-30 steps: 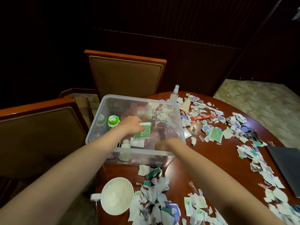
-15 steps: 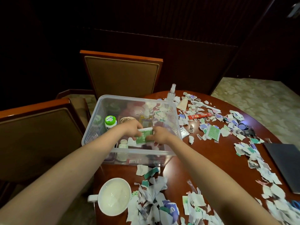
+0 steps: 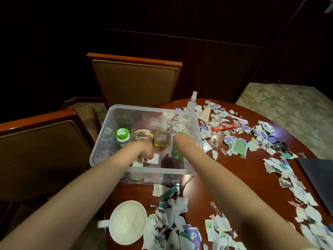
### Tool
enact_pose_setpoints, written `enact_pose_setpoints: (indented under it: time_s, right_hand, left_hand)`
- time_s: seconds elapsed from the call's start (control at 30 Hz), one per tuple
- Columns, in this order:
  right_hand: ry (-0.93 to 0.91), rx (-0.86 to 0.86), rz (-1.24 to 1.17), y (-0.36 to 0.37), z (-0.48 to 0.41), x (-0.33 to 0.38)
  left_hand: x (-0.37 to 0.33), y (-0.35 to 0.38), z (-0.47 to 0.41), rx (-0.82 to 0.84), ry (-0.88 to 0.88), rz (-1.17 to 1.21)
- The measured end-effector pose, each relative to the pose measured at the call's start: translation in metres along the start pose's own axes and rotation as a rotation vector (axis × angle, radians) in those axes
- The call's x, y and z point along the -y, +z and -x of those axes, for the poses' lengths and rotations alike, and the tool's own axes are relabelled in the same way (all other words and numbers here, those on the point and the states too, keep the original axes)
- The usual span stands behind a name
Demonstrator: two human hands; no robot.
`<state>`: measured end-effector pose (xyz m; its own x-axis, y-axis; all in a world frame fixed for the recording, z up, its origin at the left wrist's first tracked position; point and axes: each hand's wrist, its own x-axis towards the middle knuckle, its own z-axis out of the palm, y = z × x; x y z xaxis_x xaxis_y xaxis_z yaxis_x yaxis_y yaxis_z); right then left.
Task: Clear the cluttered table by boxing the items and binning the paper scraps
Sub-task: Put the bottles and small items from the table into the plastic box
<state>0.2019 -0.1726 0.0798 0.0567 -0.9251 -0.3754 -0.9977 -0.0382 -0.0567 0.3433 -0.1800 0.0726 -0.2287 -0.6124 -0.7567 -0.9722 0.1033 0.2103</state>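
A clear plastic box (image 3: 100, 147) stands at the table's left edge. Inside it are a green-capped bottle (image 3: 123, 136), a coil of string (image 3: 143, 135) and a bottle of yellow liquid (image 3: 162, 138). Both my hands are inside the box. My right hand (image 3: 182, 143) holds a green packet (image 3: 176, 153) upright by its top edge. My left hand (image 3: 144, 152) curls down over a small white bottle (image 3: 137, 164), next to a white card (image 3: 153, 158); whether it grips the bottle is unclear. Torn paper scraps (image 3: 173, 210) cover the table.
A white cup (image 3: 128, 221) sits near the front left edge. On the table to the right lie a spray bottle (image 3: 191, 101), a red packet (image 3: 224, 127), another green packet (image 3: 238, 146), a black item (image 3: 277, 144) and a dark flat case (image 3: 320, 179). Two chairs (image 3: 137, 82) stand behind and left.
My left hand brought the green packet over the box and my right hand reached in and took it. The left hand then let go and dropped lower left, toward the white bottle.
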Motion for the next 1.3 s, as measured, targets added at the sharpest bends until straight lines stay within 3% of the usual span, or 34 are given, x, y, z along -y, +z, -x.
enact_pose_setpoints:
  time_s: [0.23,0.43,0.6,0.87,1.03,1.3]
  right_hand:
    - [-0.01,-0.042,0.046,-0.007,-0.005,-0.004]
    - [-0.051,-0.09,0.009,-0.012,0.004,-0.008]
    - [-0.075,-0.189,-0.042,-0.026,0.014,-0.011]
    - [-0.01,-0.453,-0.17,-0.05,0.037,-0.032]
    - [0.112,-0.465,-0.241,-0.049,0.057,-0.055]
    - [0.301,-0.441,-0.354,-0.031,0.104,-0.097]
  left_hand:
    - [-0.021,0.0,-0.007,0.001,0.152,0.003]
    - [-0.047,0.002,-0.023,0.011,0.287,-0.243]
    - [-0.057,-0.001,-0.022,-0.033,0.283,-0.286]
    - [-0.064,-0.017,0.005,-0.306,0.324,-0.156]
    - [-0.079,-0.024,0.027,-0.519,0.352,-0.08]
    - [-0.119,-0.017,0.063,-0.626,0.478,-0.054]
